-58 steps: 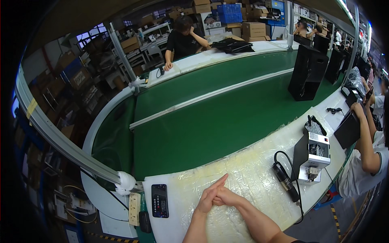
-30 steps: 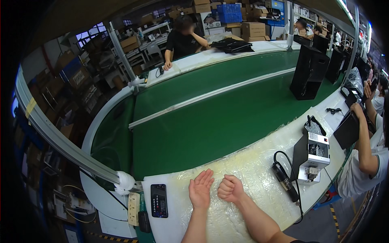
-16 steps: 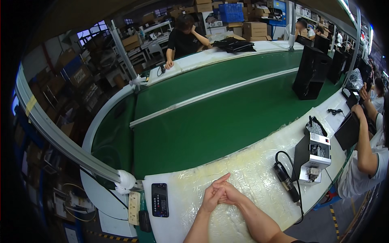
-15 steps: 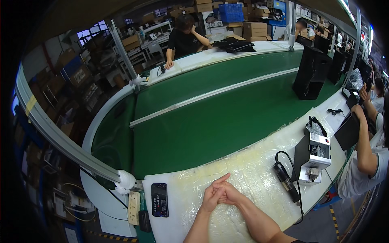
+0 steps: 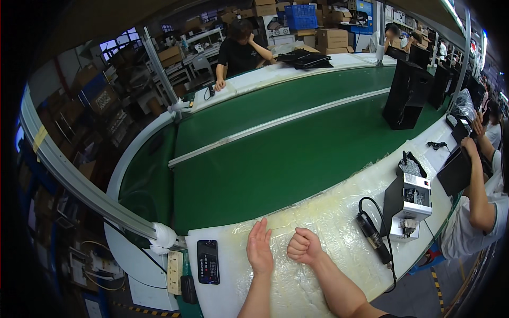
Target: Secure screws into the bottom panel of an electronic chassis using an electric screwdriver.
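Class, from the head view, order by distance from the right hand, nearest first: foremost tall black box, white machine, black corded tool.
1. Black corded tool, right of the right hand.
2. White machine, farther right.
3. Foremost tall black box, upright on the green belt.

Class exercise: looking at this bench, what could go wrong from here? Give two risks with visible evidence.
The phone lies near the left edge of the bench, left of the open left hand; a sweep might knock it off.
The black corded tool lies right of the fisted right hand, its cable looped; an arm could snag it.
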### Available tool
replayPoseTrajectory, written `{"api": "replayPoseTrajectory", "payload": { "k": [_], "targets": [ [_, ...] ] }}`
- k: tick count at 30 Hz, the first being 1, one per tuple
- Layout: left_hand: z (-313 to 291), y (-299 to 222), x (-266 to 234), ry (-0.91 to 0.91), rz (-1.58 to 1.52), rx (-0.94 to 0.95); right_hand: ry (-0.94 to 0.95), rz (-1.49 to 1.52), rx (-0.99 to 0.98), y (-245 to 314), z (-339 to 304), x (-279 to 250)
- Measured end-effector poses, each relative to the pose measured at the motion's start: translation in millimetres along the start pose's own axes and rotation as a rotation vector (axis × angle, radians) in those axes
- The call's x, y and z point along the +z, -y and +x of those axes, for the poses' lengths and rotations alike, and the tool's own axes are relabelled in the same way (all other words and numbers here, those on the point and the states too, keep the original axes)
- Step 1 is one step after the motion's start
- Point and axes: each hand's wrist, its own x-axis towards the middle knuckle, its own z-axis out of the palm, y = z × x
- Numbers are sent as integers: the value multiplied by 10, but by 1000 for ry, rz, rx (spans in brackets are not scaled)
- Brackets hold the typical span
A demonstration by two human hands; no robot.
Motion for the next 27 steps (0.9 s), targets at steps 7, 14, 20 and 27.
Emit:
{"api": "replayPoseTrajectory", "payload": {
  "k": [7, 14, 20, 27],
  "targets": [
    [-213, -2, 306, 320, 312, -209, -377, -487, 134, -160, 14, -96],
    [-137, 26, 176, 334, 285, -214, -495, -505, 87, -256, 126, -18],
    [-77, 92, 102, 203, 269, -26, -263, -342, 94, -109, 62, 105],
    [1, 4, -13, -61, 158, 31, -2, -21, 2, 19, -7, -48]
  ]
}}
